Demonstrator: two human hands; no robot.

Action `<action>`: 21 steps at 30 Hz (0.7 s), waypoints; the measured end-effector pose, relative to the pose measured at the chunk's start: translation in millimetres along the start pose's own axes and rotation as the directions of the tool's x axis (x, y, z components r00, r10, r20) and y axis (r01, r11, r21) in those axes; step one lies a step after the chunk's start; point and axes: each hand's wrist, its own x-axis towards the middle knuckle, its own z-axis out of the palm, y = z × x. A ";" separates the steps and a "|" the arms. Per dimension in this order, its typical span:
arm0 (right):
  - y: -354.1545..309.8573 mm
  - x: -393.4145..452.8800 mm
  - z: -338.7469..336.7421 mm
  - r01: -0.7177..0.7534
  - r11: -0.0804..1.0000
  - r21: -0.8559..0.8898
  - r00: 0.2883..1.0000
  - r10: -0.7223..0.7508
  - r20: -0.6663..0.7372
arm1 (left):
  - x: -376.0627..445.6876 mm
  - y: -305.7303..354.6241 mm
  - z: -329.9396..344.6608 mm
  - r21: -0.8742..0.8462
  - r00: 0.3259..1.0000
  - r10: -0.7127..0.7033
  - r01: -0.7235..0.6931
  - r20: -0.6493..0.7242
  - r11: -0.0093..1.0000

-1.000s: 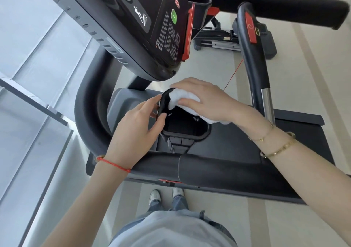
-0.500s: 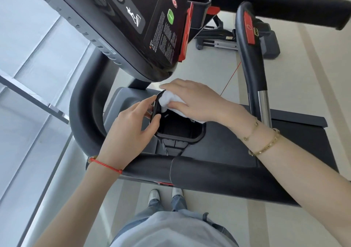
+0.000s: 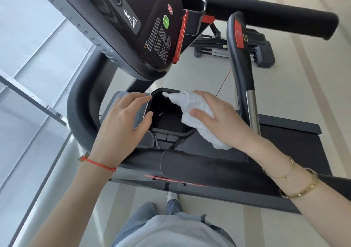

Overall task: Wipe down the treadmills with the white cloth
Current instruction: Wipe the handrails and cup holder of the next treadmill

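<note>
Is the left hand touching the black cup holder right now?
Touching. The head view shows the left hand with its thumb and index fingertip on the left rim of the black cup holder, no gap visible.

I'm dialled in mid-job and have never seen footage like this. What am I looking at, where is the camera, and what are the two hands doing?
The one picture comes from a camera worn on the person's head, looking down at their own arms. In front of them is a treadmill: its console slopes at the top, and a padded front handlebar crosses below the hands. Between them sits a black cup-holder tray. The right hand grips the white cloth and presses it against the tray's right rim. The left hand rests on the tray's left edge, fingers fairly straight, as if steadying it. A red bracelet is on the left wrist, gold ones on the right.
</note>
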 end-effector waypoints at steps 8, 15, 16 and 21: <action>-29.0 -64.9 6.4 0.030 0.992 -0.123 0.996 -0.019 0.090 | -30.3 2.8 -19.5 -0.071 0.994 0.105 -0.102 0.038 0.992; -45.3 -109.0 52.1 0.036 0.906 -0.423 0.993 -0.082 -0.091 | -64.9 2.4 -20.2 -0.119 0.968 0.226 -0.213 0.106 0.970; -45.4 -109.9 60.5 0.033 0.900 -0.434 0.983 -0.109 -0.151 | -67.9 3.4 -19.2 -0.125 0.966 0.234 -0.220 0.111 0.968; -26.2 -112.4 76.0 -0.036 0.898 -0.439 0.879 -0.181 -0.442 | -76.6 11.3 -13.9 -0.118 0.955 0.257 -0.241 0.146 0.963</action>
